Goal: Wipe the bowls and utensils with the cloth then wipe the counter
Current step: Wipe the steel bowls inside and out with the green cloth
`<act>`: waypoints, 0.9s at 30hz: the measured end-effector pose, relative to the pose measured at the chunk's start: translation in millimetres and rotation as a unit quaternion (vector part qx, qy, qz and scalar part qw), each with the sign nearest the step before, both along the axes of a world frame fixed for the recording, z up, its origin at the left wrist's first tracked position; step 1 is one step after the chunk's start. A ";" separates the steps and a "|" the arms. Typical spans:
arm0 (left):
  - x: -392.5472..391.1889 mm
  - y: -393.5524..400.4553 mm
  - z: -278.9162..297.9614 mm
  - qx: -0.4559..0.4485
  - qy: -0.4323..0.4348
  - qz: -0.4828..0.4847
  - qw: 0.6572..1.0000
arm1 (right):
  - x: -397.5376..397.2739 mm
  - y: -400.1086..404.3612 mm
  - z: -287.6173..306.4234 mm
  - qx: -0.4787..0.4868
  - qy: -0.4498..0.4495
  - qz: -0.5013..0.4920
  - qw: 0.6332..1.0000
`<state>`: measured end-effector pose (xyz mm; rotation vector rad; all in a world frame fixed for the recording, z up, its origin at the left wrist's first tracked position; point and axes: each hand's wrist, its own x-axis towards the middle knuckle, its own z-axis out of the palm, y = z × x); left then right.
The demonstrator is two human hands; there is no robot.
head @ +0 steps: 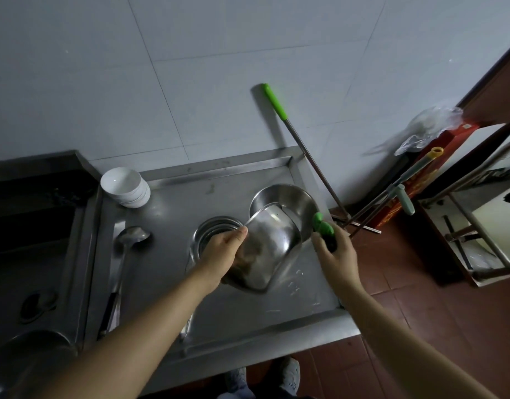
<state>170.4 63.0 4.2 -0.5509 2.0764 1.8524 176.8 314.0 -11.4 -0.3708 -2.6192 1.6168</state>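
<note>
My left hand (220, 254) grips a steel bowl (265, 249) by its rim and holds it tilted above the counter (233, 318). To the bowl's right, my right hand (335, 251) holds a bunched green cloth (322, 226) just off the bowl's edge. Behind the tilted bowl a larger steel bowl (288, 198) stands on the counter. Another steel bowl (210, 230) sits partly hidden under my left hand. A stack of white bowls (125, 187) stands at the back left. A ladle (127, 249) lies along the counter's left side.
A dark sink (32, 240) lies left of the counter, with a pot (32, 358) at the lower left. A green-handled pole (294, 139) leans on the tiled wall. More poles, a red box (426, 180) and a metal rack (478, 226) stand on the right floor.
</note>
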 end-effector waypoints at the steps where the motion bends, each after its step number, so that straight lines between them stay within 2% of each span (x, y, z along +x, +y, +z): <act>1: 0.7 5.1 -1.6 -0.008 -0.004 0.005 1.000 | 1.8 -7.7 -1.0 -0.011 0.002 0.012 1.000; 3: 3.0 14.8 -2.7 -0.062 0.013 0.000 0.998 | 1.2 -23.2 1.4 -0.063 -0.002 0.027 0.998; 6: 6.8 21.2 -1.5 -0.124 0.031 0.005 0.992 | -9.2 -33.8 8.6 -0.164 -0.062 -0.035 0.984; 10: 15.5 26.4 0.4 -0.162 0.048 0.003 0.986 | -19.4 -27.6 6.7 -0.131 -0.130 -0.029 0.982; 12: 18.8 28.6 0.5 -0.172 0.050 0.006 0.984 | -19.0 -28.6 5.1 -0.125 -0.132 -0.017 0.983; 14: 19.8 28.9 4.2 -0.190 0.051 0.005 0.980 | -14.3 -33.0 2.2 -0.055 -0.090 0.006 0.994; 17: 21.3 29.8 8.8 -0.219 0.054 -0.004 0.974 | 2.2 -44.0 -4.8 0.045 0.031 0.040 0.998; 22: 33.6 41.9 10.0 -0.273 0.047 -0.011 0.961 | 32.4 -60.4 -21.5 0.111 0.176 0.080 0.975; 27: 38.0 47.5 3.2 -0.236 0.016 0.043 0.971 | 56.5 -73.6 -35.1 0.139 0.284 0.132 0.940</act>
